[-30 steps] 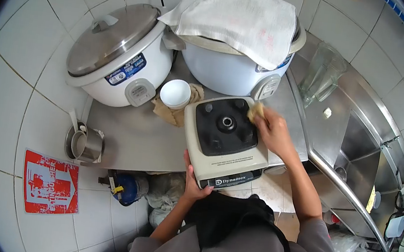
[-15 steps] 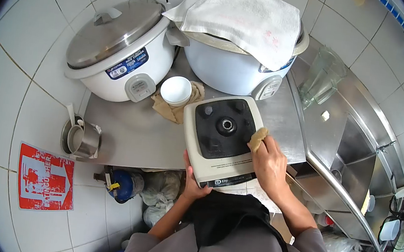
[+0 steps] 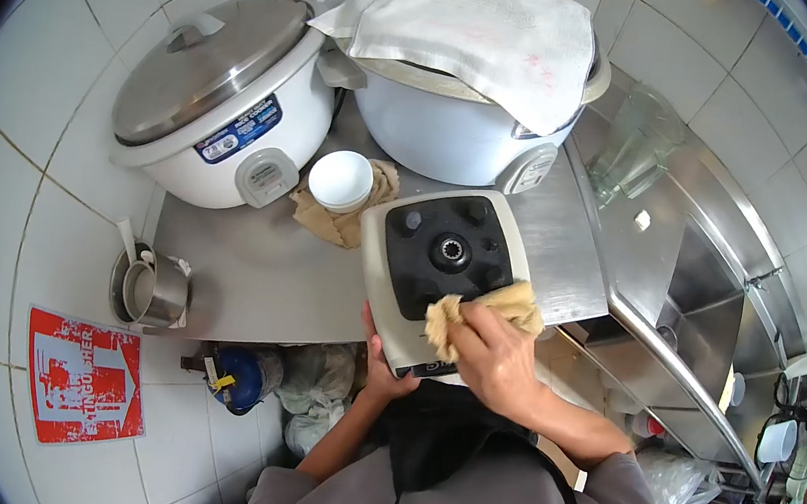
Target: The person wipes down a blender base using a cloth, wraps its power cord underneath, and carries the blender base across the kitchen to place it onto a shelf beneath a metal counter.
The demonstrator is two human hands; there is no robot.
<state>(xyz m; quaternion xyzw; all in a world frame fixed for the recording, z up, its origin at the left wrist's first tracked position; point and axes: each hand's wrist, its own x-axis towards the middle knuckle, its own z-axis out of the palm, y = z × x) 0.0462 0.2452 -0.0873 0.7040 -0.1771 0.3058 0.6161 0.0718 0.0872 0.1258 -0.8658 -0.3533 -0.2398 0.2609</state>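
Note:
A cream blender base [image 3: 371, 283] with a black top and a round drive socket sits at the front edge of the steel counter, tilted toward me. My left hand [image 3: 383, 365] grips its front left side, fingers under and along the edge. In my right hand [image 3: 494, 362] is a bunched tan cloth [image 3: 518, 306], pressed on the front right part of the base, near the label. The cloth and hand hide part of the front face. A clear blender jar [image 3: 638, 145] stands apart at the back right, beside the sink.
Two large rice cookers stand behind, one with a steel lid [image 3: 214, 68], one under a white towel [image 3: 471, 34]. White bowls [image 3: 340, 180] rest on a brown cloth [image 3: 327, 220]. Metal pots [image 3: 155, 290] are at left. The sink [image 3: 708, 274] and its rail [image 3: 679, 387] lie right.
My right hand has moved left and toward me, from the right edge of the base to its front, and more of the cloth shows. My left hand keeps its grip.

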